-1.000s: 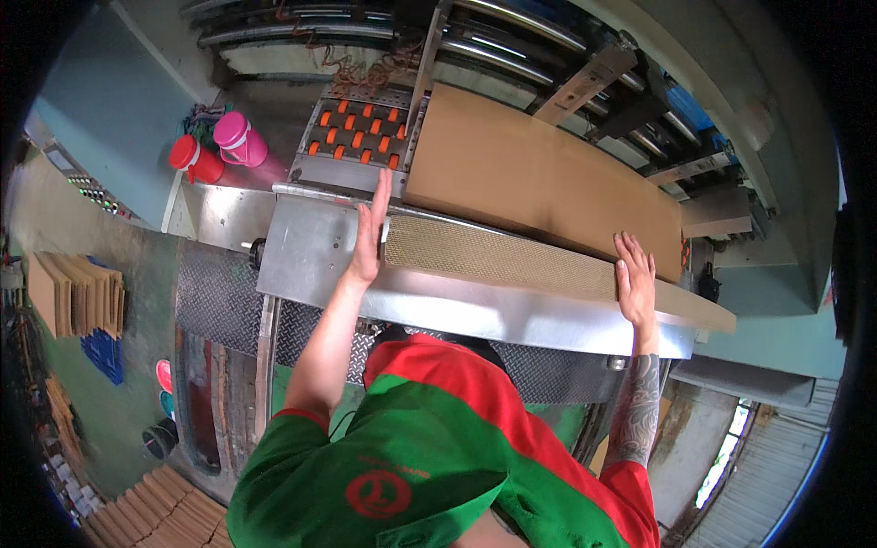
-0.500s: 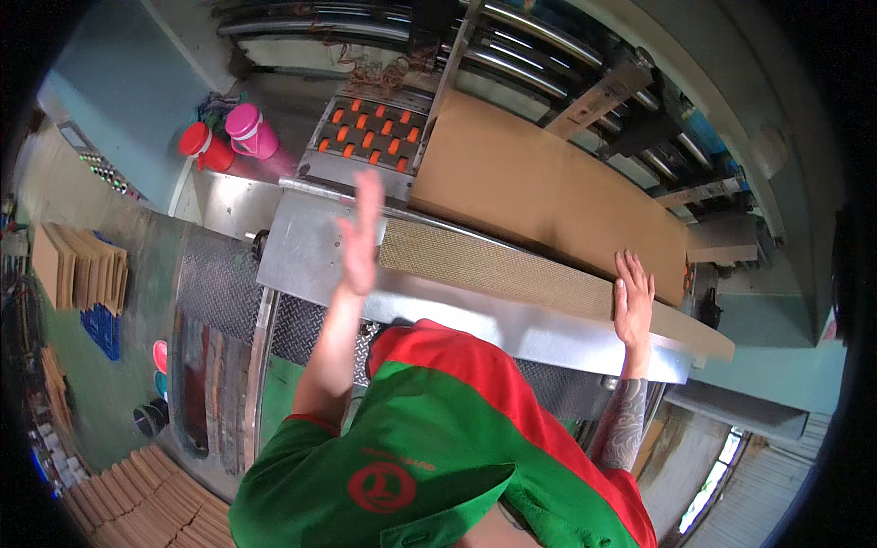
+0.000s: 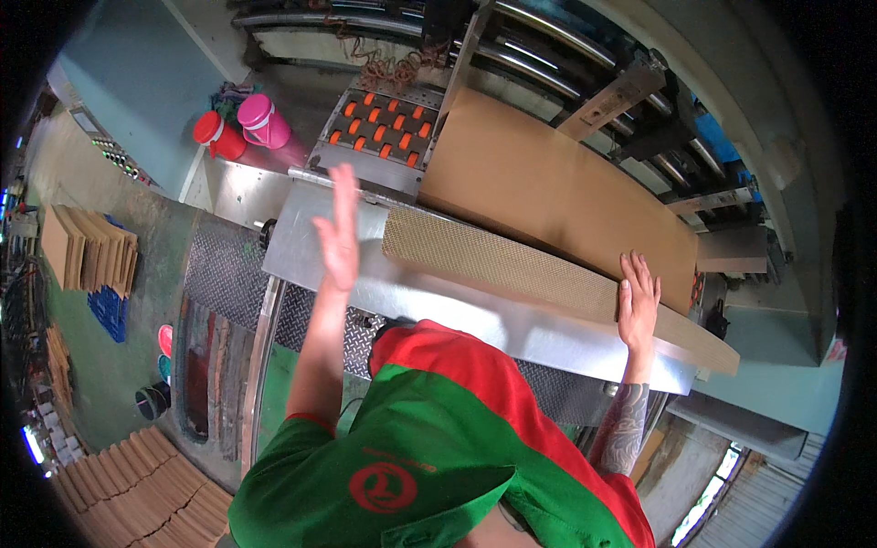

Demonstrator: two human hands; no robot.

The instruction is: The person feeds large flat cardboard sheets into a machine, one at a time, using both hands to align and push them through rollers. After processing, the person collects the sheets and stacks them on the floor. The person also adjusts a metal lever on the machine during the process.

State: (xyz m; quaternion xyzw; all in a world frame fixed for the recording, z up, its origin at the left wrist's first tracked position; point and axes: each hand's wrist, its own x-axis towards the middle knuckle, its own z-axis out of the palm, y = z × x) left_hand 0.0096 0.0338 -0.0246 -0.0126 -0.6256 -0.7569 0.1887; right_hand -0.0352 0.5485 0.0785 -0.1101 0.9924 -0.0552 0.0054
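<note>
A stack of flat brown cardboard sheets point(image 3: 557, 192) lies in the machine in front of me, its corrugated edges point(image 3: 493, 265) turned toward me over a shiny metal table point(image 3: 429, 297). My left hand point(image 3: 338, 239) is raised over the table beside the left end of those edges. Its fingers are stretched out, it holds nothing, and a gap parts it from the cardboard. On the right, my right hand point(image 3: 639, 301) rests with outstretched fingers against the corrugated edges, fingertips reaching onto the top sheet.
Orange rollers point(image 3: 384, 128) and a metal guide bar point(image 3: 454, 78) stand left of the stack. Red point(image 3: 219, 137) and pink point(image 3: 263, 121) jugs are at far left. Cardboard piles point(image 3: 87, 251) point(image 3: 146, 493) sit on the left floor. Machine shafts point(image 3: 539, 64) run behind.
My left hand has moved left, farther from the cardboard's end. My right hand stays against the stack. The whole view has shifted slightly.
</note>
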